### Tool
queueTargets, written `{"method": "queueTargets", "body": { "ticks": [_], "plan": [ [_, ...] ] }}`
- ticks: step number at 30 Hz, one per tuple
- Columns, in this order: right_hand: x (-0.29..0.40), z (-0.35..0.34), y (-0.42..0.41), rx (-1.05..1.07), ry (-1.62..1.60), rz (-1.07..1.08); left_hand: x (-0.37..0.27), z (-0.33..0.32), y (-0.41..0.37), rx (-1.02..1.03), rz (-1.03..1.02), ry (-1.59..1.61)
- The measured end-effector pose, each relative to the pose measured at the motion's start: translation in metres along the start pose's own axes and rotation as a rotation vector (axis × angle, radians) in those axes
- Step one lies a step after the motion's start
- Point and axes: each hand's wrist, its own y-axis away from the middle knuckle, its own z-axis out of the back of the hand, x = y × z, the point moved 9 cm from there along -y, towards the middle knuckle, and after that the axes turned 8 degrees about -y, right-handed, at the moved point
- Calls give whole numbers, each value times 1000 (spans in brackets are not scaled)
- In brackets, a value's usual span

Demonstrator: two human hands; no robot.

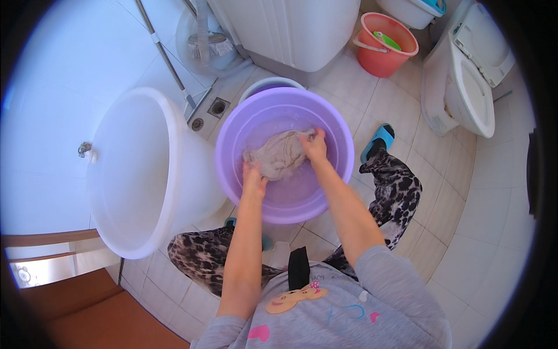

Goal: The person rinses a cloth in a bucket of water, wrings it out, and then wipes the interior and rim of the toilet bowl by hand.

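Observation:
A large purple plastic basin [283, 216] stands on the tiled floor in front of me with water in it. A wet beige-grey cloth [279, 152] is spread between my two hands inside it, at about the water's surface. My left hand [254, 178] grips the cloth's lower left end. Its upper right end is held by my right hand [314, 143], near the basin's right side. The cloth is wrinkled, and what kind of item it is I cannot tell. A second basin [272, 81] shows partly from beneath the far rim.
A big white tub [168, 174] stands close on the left. Beyond the basin are a white appliance [292, 35], a floor drain [219, 107] and a floor squeegee [192, 102]. A red bucket [379, 61] and a toilet [473, 96] are at the upper right.

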Motion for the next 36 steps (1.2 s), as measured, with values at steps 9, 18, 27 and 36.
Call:
{"method": "queueTargets", "body": {
  "ticks": [9, 18, 27, 36],
  "plan": [
    [97, -25, 39, 513, -11, 340, -59, -45, 47, 245, -496, -1622],
    [266, 17, 118, 1032, -488, 693, -167, -82, 97, 537, -814, -627],
    [253, 29, 84, 837, 231, 883, -186, -77, 115, 457, -886, -661],
    [168, 29, 58, 608, 204, 834, -137, -58, 81, 476, -622, -683]
  ]
}}
